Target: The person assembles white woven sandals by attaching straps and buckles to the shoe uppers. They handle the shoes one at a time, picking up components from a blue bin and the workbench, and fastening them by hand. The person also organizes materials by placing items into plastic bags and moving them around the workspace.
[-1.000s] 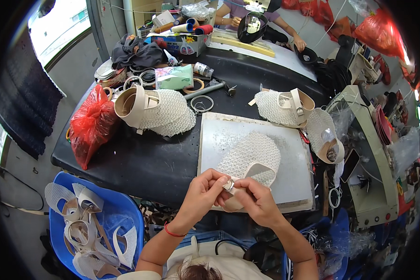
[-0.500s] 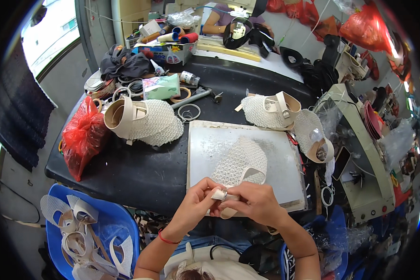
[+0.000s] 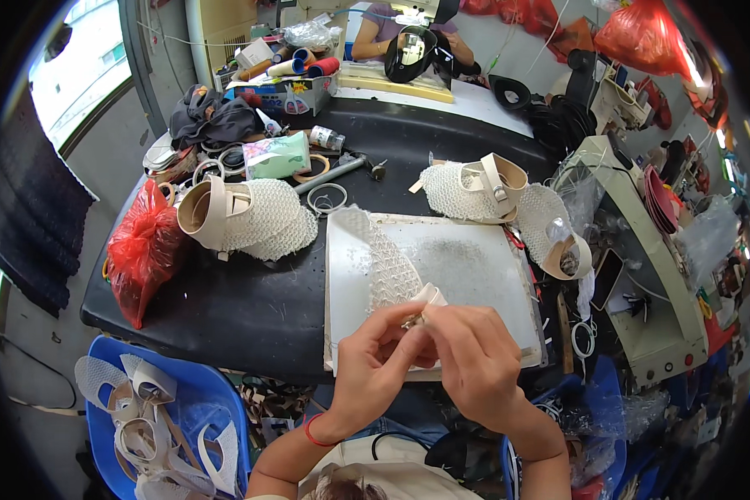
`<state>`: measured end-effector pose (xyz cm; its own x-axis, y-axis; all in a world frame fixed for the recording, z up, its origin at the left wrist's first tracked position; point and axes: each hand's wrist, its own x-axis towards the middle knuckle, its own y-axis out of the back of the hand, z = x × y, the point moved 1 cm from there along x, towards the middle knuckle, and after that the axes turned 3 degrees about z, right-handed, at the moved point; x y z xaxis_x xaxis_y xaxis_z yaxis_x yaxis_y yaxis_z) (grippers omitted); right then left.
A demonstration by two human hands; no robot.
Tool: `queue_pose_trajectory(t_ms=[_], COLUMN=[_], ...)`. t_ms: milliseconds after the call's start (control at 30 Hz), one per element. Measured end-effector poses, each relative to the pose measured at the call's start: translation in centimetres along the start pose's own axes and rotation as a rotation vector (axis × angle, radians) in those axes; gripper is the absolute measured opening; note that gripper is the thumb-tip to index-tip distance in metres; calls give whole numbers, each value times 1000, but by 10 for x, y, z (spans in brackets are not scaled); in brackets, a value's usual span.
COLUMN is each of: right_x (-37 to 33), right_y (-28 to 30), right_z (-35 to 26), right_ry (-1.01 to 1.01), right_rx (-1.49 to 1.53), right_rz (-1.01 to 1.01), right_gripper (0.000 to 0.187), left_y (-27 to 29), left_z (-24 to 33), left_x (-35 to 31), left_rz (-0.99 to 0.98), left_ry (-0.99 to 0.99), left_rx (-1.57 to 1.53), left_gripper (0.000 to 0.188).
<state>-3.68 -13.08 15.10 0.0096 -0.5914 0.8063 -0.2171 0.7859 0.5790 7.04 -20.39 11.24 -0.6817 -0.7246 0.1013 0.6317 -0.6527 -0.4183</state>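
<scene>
A cream woven shoe upper (image 3: 382,265) stretches away from my hands over a pale, square board, turned partly edge-on. My left hand (image 3: 383,357) is closed on its strap end, thumb and fingers pinching around a small metal buckle (image 3: 413,320). My right hand (image 3: 480,358) pinches the same strap from the other side, fingertips against my left thumb. Both hands hide most of the strap, so how it runs through the buckle cannot be seen. The bare board (image 3: 475,275) lies under and beyond the upper.
Woven shoes stand at the left (image 3: 258,218) and the back right (image 3: 475,190), beside another upper (image 3: 550,237). Around them are a red bag (image 3: 146,254), a hammer (image 3: 333,173) and tape rings. A blue basket (image 3: 100,367) of uppers sits at lower left; a person works across the table.
The woven upper has swung left and tilted from lying flat. My right hand has turned knuckles-up over the strap. The whole view has shifted slightly.
</scene>
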Motion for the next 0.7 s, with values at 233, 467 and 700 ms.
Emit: queue_pose_trajectory(t_ms=[233,467,700], right_x=[-24,-27,-32], right_y=[-26,-28,-21], right_z=[15,28,28], right_ry=[-369,-783,-879], right_rx=[110,468,632], right_rz=[71,53,101], right_gripper=[13,15,15], left_y=[9,12,11], left_z=[-18,-24,-28], left_x=[11,16,15], left_rz=[13,-6,15], left_ry=[253,310,282], left_rx=[-69,-105,-74], left_gripper=[28,27,26])
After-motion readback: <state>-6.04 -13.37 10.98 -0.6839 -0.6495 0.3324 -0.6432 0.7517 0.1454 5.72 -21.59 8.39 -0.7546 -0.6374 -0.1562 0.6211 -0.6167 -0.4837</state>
